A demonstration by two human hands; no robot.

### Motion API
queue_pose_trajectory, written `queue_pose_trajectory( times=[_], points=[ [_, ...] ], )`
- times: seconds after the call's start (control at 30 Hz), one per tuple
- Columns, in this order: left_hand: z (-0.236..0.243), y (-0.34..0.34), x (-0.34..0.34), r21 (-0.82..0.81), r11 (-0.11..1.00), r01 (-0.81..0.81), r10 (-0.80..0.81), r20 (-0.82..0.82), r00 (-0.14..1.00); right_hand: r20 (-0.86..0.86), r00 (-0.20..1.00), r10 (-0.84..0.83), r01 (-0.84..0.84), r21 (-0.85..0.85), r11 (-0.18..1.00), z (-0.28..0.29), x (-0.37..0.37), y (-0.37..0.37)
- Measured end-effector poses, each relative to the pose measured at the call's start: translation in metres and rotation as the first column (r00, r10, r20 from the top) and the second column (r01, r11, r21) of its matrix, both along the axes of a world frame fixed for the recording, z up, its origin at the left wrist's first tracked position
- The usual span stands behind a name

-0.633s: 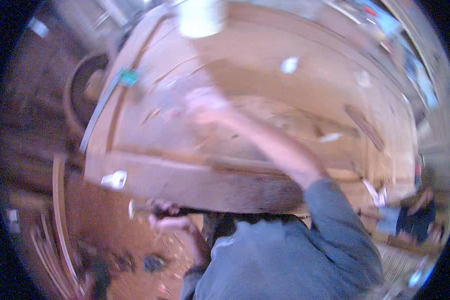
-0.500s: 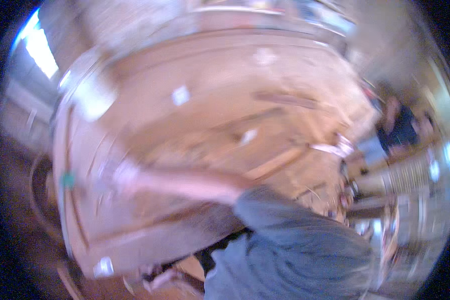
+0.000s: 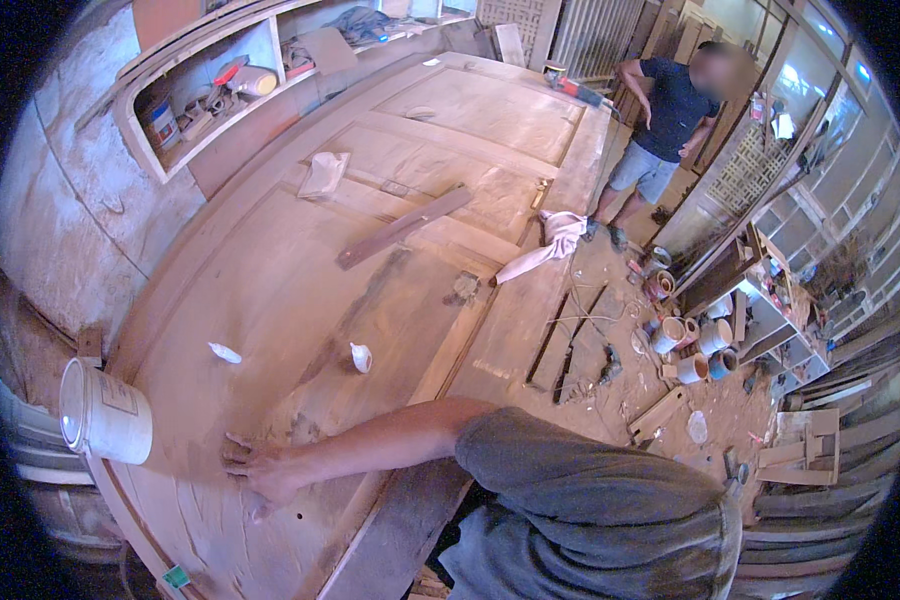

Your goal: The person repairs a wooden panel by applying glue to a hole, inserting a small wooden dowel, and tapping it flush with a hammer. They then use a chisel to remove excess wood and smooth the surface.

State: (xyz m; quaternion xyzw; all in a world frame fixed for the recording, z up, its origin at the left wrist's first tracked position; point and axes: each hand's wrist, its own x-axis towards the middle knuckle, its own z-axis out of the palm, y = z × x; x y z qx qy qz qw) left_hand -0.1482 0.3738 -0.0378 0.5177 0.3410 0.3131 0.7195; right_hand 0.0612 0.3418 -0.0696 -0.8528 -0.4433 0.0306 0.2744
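My right hand [image 3: 262, 466] rests palm-down with spread fingers on a large pale wooden panelled board [image 3: 448, 140], near its lower left. A white bucket [image 3: 105, 410] stands left of the hand. Beyond my fingers lie a small white tube [image 3: 223, 352] and a small white bottle [image 3: 360, 358]. Farther along are a brown plank [image 3: 404, 226], a pale pink cloth [image 3: 560, 235], a pale sheet [image 3: 323, 173] and a small green item [image 3: 176, 575] at the lower-left edge. My left hand is out of view.
A person [image 3: 675, 112] in a dark shirt stands at the board's far right end. Paint cans [image 3: 690, 340], cords and wood pieces [image 3: 660, 410] clutter the floor on the right. A shelf [image 3: 240, 60] with tools runs along the back wall. A power tool [image 3: 570, 88] lies at the board's far end.
My view has swung right, bringing the other person and floor clutter fully in. My right hand stays on the board. My left hand, earlier low at the left, has left view.
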Motion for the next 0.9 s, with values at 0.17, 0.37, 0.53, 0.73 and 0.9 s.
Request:
queue_pose_trajectory(
  times=[0.17, 0.37, 0.53, 0.73, 0.9],
  points=[
    [0.003, -0.004, 0.004, 0.010, 1.000, 0.011, -0.011, 0.002, 1.000, -0.030, 0.991, -0.131, 0.134, 0.196, 0.971, -0.012, 0.048, -0.010],
    [0.005, -0.005, 0.003, 0.023, 1.000, 0.000, 0.000, 0.007, 1.000, 0.030, 0.995, -0.097, 0.094, 0.081, 0.992, 0.012, 0.045, -0.025],
    [0.002, -0.005, -0.001, 0.016, 1.000, -0.003, 0.003, -0.009, 1.000, 0.041, 0.996, -0.073, 0.073, 0.020, 0.997, 0.016, 0.044, -0.040],
    [-0.007, 0.043, -0.048, -0.047, 0.980, -0.195, 0.198, 0.051, 0.979, 0.092, 0.993, 0.077, -0.072, -0.057, 0.996, 0.034, 0.049, -0.013],
    [-0.002, 0.050, -0.101, -0.140, 0.862, -0.488, 0.505, 0.138, 0.852, 0.129, 0.968, 0.215, -0.184, -0.216, 0.959, 0.058, 0.037, -0.043]
  ],
)
